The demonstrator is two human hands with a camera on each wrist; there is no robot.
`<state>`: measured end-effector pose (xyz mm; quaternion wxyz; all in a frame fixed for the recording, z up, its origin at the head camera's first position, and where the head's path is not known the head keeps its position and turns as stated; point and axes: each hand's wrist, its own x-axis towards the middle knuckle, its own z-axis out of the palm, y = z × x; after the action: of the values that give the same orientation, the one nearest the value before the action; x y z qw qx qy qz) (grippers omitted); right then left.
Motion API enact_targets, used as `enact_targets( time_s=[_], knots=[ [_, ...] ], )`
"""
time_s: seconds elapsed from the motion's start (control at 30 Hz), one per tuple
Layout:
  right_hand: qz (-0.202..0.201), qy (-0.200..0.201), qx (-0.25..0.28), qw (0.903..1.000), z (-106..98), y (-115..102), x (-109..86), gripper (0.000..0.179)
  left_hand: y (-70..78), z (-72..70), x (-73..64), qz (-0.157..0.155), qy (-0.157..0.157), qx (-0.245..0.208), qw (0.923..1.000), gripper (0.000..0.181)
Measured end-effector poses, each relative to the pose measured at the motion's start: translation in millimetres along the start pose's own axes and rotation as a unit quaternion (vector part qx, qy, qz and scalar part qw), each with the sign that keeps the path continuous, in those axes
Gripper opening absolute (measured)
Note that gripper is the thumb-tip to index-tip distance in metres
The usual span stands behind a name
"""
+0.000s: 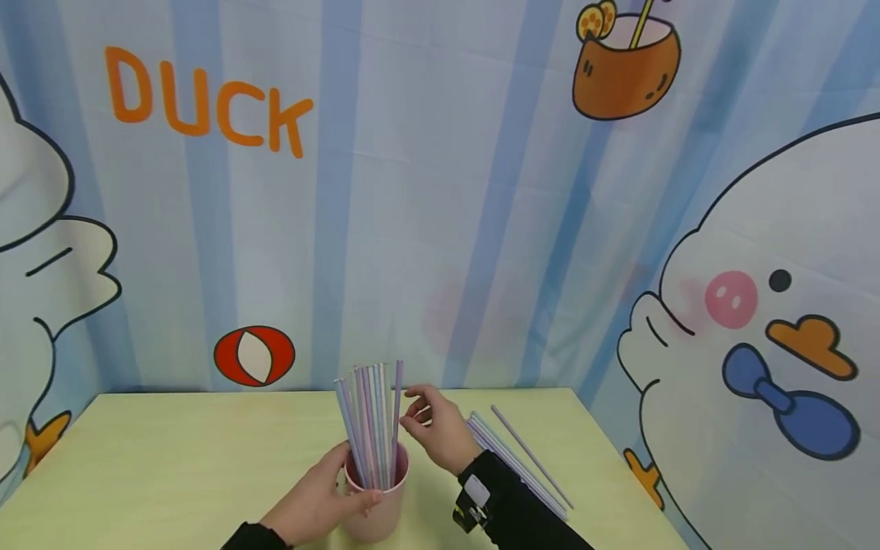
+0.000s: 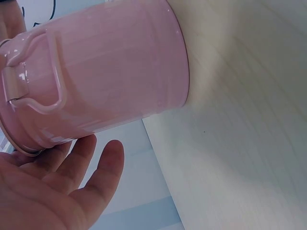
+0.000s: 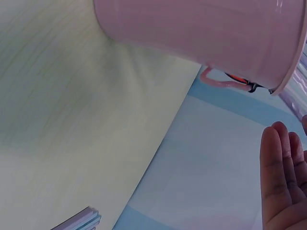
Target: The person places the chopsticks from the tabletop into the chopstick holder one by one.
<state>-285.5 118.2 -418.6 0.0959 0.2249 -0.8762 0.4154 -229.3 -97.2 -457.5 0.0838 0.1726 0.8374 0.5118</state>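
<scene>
A pink metal pail [image 1: 374, 516] with small side handles stands on the table, holding a bunch of upright straws [image 1: 371, 428] in purple, blue and white tones. My left hand [image 1: 319, 489] grips the pail near its rim, thumb on the near side. In the left wrist view, its fingers [image 2: 79, 158] lie along the pail's side by the rim. Just right of the straws is my right hand [image 1: 440, 428], fingers loosely bent, with the fingertips close to a purple straw [image 1: 397, 412] that leans at the bunch's right edge. The straws' lower ends are hidden inside the pail.
More straws [image 1: 512, 466] lie in a row on the pale yellow table [image 1: 172, 466], beside and partly behind my right forearm. One single straw [image 1: 532, 458] lies apart to their right. A cartoon-printed curtain [image 1: 426, 191] hangs behind the table.
</scene>
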Motion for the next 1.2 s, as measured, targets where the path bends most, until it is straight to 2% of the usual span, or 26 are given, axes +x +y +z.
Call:
enact_targets(
  time_s=[0.17, 0.3, 0.53, 0.8, 0.97, 1.03, 1.2],
  knots=[
    [-0.006, 0.003, -0.038, 0.9993, -18, 19, -6.9, 0.032, 1.7, 1.6, 0.2, -0.010, 0.010, 0.007, 0.9999, 0.095],
    [-0.001, 0.010, -0.097, 0.9953, -39, 43, -15.1, 0.027, 3.9, 1.6, 0.0, -0.016, 0.011, 0.005, 0.9998, 0.096],
    [0.016, 0.015, -0.216, 0.9761, -61, 83, -35.2, 0.020, 4.7, 1.3, -0.7, -0.022, 0.012, 0.004, 0.9997, 0.096],
    [0.031, -0.049, -0.322, 0.9451, -58, 110, -45.8, 0.015, 4.6, 1.8, -1.2, -0.026, 0.012, -0.005, 0.9996, 0.095],
    [0.035, -0.069, -0.370, 0.9258, -52, 123, -49.5, 0.012, 4.2, 2.0, -0.8, -0.026, 0.013, -0.003, 0.9996, 0.095],
    [0.043, -0.071, -0.380, 0.9214, -49, 126, -50.8, 0.011, 3.9, 1.9, -0.6, -0.027, 0.013, -0.001, 0.9996, 0.095],
    [0.049, -0.066, -0.380, 0.9213, -46, 124, -52.5, 0.011, 3.7, 1.4, -0.8, -0.028, 0.012, -0.003, 0.9995, 0.095]
  ],
)
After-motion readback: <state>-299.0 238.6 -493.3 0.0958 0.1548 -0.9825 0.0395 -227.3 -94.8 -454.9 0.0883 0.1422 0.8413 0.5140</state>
